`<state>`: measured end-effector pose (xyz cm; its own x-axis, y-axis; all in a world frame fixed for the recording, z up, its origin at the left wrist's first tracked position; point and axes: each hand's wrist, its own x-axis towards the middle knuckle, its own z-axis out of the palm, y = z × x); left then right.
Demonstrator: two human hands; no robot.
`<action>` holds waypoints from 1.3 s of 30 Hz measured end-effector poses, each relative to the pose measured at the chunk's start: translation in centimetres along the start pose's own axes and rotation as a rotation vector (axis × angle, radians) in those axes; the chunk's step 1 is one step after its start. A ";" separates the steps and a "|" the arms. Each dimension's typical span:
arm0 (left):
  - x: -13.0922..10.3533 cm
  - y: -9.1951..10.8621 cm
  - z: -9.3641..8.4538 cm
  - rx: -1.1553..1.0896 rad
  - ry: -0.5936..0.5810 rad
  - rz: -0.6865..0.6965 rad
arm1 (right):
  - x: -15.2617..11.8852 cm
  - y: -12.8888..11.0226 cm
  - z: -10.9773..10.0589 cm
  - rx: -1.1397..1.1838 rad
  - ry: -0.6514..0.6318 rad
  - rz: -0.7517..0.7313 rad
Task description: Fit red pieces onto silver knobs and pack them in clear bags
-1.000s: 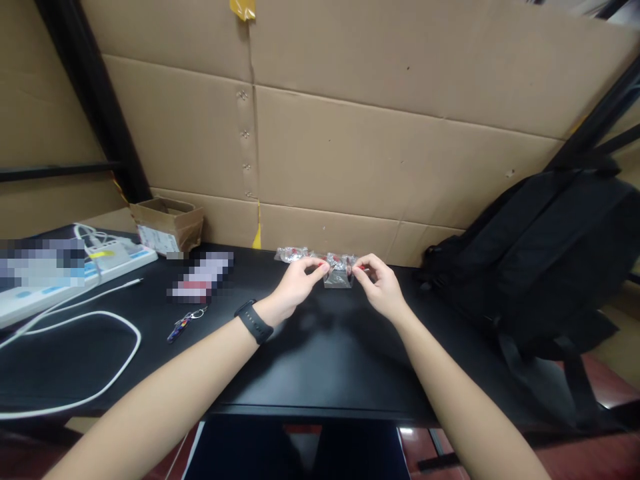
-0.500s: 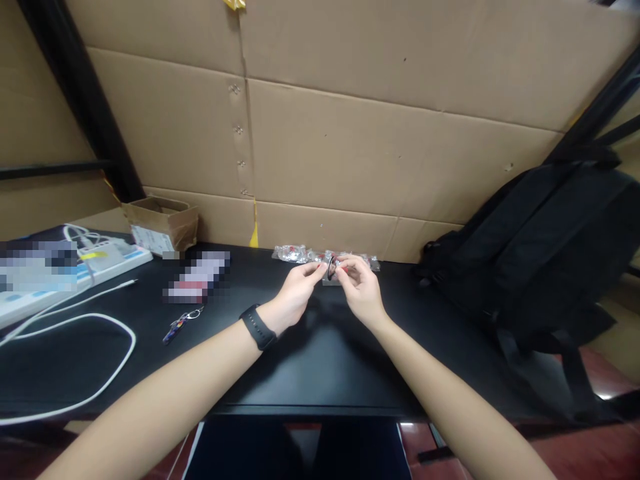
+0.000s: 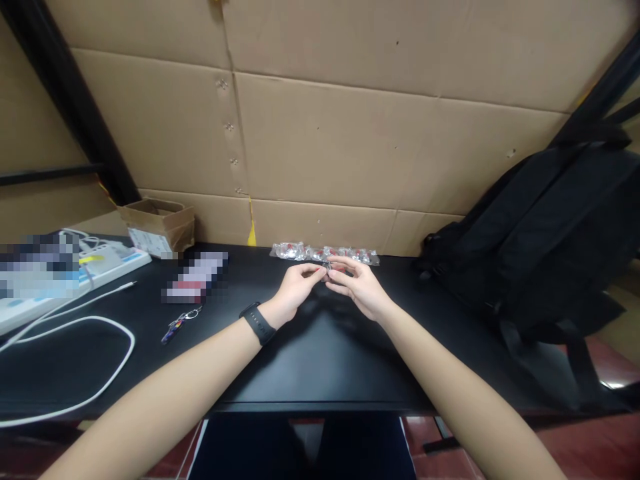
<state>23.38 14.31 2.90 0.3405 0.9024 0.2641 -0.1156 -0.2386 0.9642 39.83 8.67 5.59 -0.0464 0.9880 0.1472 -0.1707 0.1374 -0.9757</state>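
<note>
At far centre, above the black tabletop (image 3: 320, 373): one small dark-and-red item (image 3: 329, 267), detail unclear, between both hands' fingertips. Left hand (image 3: 296, 289): thumb and forefinger pinched on its left side. Right hand (image 3: 364, 289): fingers curved at its right; grip cannot be told. Just beyond: clear plastic packets (image 3: 291, 251), in a row.

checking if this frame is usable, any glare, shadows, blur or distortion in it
Head view: soft sheen on the black desk, dark shadows below the left hand and right hand; head view: glints on the clear packets, small item between the hands too blurred to identify; head view: pixelated blocks over part of the power strip, wide-angle stretch toward the edges.
</note>
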 end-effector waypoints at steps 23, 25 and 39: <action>-1.2 -1.3 0.2 1.296 -0.514 0.456 | 0.6 -3.4 -7.8 -1.075 0.106 -0.180; -1.5 -1.2 0.5 1.330 -0.501 0.459 | 0.5 -3.2 -7.4 -1.157 0.032 -0.144; -2.2 -1.3 0.4 1.155 -0.471 0.371 | 1.4 -1.2 -7.5 -1.306 -0.009 -0.060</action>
<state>23.20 12.47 1.04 0.7819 0.5604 0.2731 0.5115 -0.8272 0.2326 47.31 10.46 5.72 -0.0795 0.9782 0.1917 0.9024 0.1523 -0.4032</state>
